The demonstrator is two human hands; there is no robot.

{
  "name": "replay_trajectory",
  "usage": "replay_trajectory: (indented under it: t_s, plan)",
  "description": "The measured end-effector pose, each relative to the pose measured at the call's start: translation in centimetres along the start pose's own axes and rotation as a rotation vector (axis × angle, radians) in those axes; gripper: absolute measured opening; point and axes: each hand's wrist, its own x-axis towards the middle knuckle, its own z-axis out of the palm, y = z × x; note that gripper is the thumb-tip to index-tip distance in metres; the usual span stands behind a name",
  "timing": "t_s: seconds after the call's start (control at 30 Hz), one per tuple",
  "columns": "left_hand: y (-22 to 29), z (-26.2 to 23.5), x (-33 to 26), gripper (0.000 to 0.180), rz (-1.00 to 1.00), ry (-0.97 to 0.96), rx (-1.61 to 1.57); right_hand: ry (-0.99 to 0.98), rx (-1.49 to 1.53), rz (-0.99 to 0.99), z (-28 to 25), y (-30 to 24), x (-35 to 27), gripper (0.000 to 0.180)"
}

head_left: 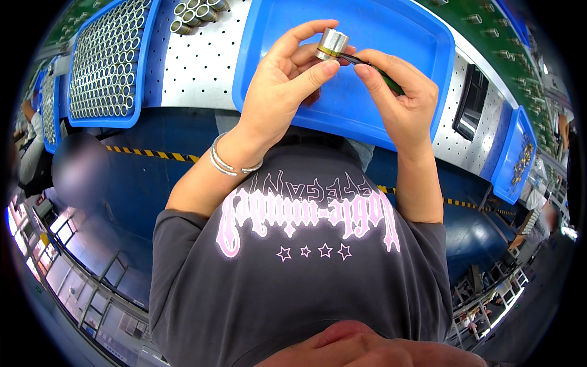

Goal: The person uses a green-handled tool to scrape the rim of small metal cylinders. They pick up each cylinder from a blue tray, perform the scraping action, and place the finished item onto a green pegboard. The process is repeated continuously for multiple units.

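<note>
My left hand (282,79) pinches a short silver metal cylinder (334,40) between thumb and fingers, tilted a little. A yellowish band runs round its lower part. In my right hand (405,92) is a slim tool with a black front end and a green handle (391,83), gripped between thumb and fingers. The tool's dark tip meets the cylinder at the band, though its exact kind is hard to make out. Both hands are raised above a large blue tray (361,116), whose visible bottom is bare.
Left of the tray, several metal rings (191,14) stand on the perforated metal tabletop (202,64). Farther left, a blue tray (142,79) is packed with rows of rings. On the right lie a black rectangular frame (472,101) and a blue bin (509,192) with small brass-coloured parts.
</note>
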Motion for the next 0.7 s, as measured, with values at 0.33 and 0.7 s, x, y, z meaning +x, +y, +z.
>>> replay_trajectory:
  t_s: [0.33, 0.7]
  plan:
    - [0.0, 0.0, 0.0, 0.045, -0.008, -0.006, -0.008, 0.016, 0.018, 0.009, -0.2, 0.3, -0.2, 0.011]
    - [0.3, 0.4, 0.6, 0.048, -0.086, 0.027, 0.067, -0.177, 0.377, 0.307, -1.8, 3.5, 4.8, 0.015]
